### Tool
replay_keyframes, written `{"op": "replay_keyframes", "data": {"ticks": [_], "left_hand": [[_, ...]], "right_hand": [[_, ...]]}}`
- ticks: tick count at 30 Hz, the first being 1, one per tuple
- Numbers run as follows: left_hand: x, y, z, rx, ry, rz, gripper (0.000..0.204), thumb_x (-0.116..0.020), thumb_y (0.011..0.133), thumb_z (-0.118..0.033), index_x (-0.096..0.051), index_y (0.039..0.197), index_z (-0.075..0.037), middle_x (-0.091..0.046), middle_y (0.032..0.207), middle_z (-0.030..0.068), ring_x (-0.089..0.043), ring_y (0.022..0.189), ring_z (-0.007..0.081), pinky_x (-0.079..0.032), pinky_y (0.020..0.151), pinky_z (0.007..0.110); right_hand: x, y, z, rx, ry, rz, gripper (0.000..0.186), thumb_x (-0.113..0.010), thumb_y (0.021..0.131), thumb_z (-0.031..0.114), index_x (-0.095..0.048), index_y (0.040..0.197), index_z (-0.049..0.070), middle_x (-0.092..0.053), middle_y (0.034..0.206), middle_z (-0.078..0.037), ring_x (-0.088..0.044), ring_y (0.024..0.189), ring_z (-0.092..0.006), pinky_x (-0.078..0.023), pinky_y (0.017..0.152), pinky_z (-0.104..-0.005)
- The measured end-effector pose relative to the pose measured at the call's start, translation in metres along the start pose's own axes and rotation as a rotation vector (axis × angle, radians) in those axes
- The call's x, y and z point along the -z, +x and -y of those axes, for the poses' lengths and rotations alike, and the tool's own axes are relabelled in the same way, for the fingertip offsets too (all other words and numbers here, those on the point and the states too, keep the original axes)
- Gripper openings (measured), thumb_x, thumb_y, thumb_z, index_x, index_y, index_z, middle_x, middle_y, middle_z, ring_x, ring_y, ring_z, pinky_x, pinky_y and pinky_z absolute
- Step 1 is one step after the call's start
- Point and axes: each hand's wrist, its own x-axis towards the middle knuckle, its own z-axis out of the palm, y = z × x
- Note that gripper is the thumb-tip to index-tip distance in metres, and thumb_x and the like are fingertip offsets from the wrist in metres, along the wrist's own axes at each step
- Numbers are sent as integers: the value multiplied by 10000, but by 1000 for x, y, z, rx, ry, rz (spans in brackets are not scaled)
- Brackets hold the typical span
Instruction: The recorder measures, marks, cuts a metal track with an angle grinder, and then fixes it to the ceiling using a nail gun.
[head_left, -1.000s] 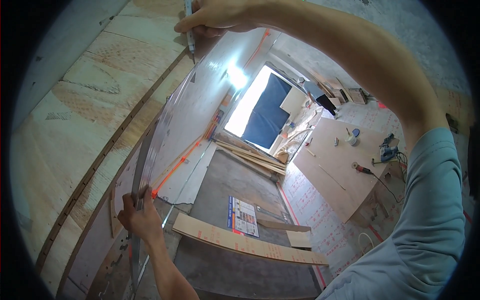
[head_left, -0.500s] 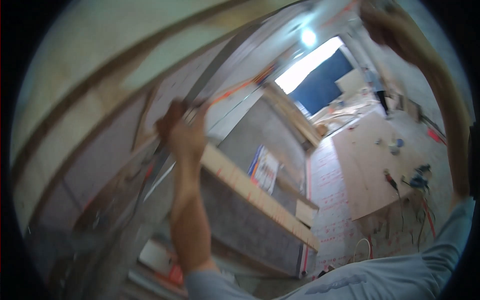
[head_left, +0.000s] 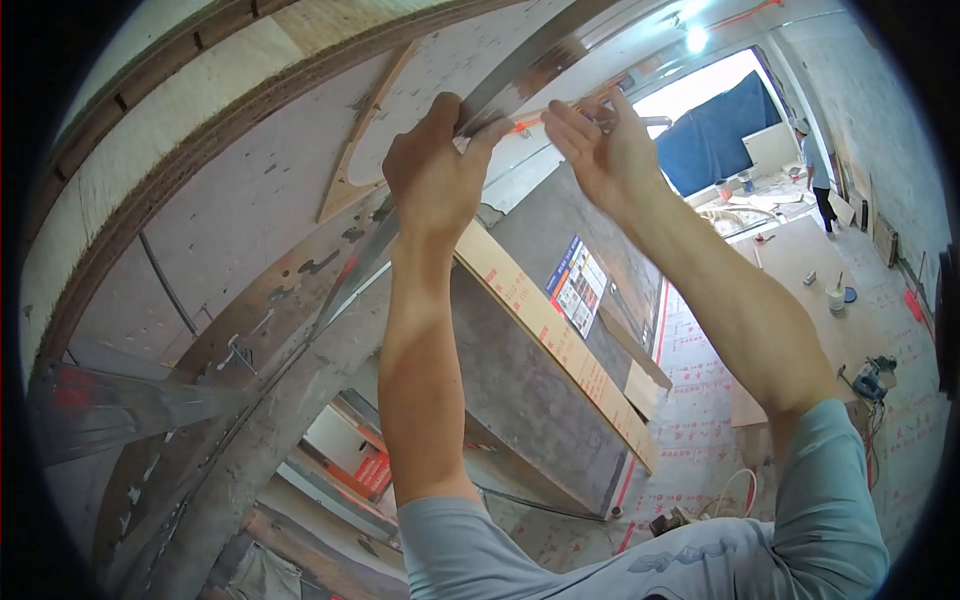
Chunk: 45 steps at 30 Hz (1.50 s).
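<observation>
Both arms are raised overhead beneath a plywood-edged ceiling frame [head_left: 200, 130]. My left hand [head_left: 432, 180] is closed around a long, flat, grey metal strip [head_left: 525, 72], which slants from the top edge down past the hand. To its right, my right hand [head_left: 612, 160] is raised close to the strip, fingers bent and thumb up. A small silvery piece [head_left: 655, 122] sticks out beside that hand; its kind is hard to make out. An orange line [head_left: 530, 124] runs behind the hands.
A grey wall panel [head_left: 530, 370] with a pale board [head_left: 560, 345] along its edge stands below. At right, a large board [head_left: 800, 260] carries a blue power tool [head_left: 872, 380] and a small pot [head_left: 836, 298]. Another person [head_left: 817, 175] stands near the window.
My right hand has come down and left from the upper right, near my left hand. The view has shifted, and my left hand still grips the metal strip.
</observation>
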Motion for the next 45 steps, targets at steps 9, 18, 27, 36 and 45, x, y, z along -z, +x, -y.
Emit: {"op": "replay_keyframes", "data": {"ticks": [9, 18, 27, 36, 45], "left_hand": [[14, -5, 6, 50, -78, 42, 425, -779, 858, -415, -597, 892, -34, -687, 772, 144, -646, 717, 389, -499, 698, 462], [-50, -132, 82, -171, -41, -750, 701, -856, 785, -332, -465, 1267, -5, -487, 1358, 143, -433, 1201, 357, -317, 1038, 550], [51, -142, 235, 386, 323, 26, 705, -890, 750, -237, -583, 1326, 29, -685, 1118, 149, -612, 1015, 261, -462, 897, 414], [29, -165, 194, 305, 107, 305, 224, -723, 821, -102, -690, 1017, 2, -716, 922, 191, -699, 895, 351, -515, 782, 402], [-60, -205, 112, -165, 202, 482, 428, -708, 808, -88, -571, 1213, -51, -608, 966, 156, -601, 951, 385, -460, 812, 507]], "right_hand": [[-69, 13, -7, -246, 270, 503, 307, -497, 1004, 217, -546, 1128, -60, -552, 1275, -276, -499, 1277, -427, -451, 1101, -528], [-39, 58, -10, -342, 393, 1045, 190, -530, 965, 143, -567, 1022, -34, -595, 1001, -164, -578, 1064, -372, -456, 1044, -537], [-86, 18, -23, -265, 226, 334, 271, -441, 1034, 202, -569, 1017, -36, -623, 1188, -296, -617, 1143, -468, -446, 1120, -571], [-8, 46, -26, -594, -168, 974, 377, -501, 1022, 415, -559, 853, 83, -560, 615, -62, -642, 634, -294, -551, 898, -457], [188, 14, 13, -220, -311, -209, 324, -558, 1006, 354, -555, 796, 107, -718, 943, -177, -724, 849, -303, -603, 809, -457]]}}
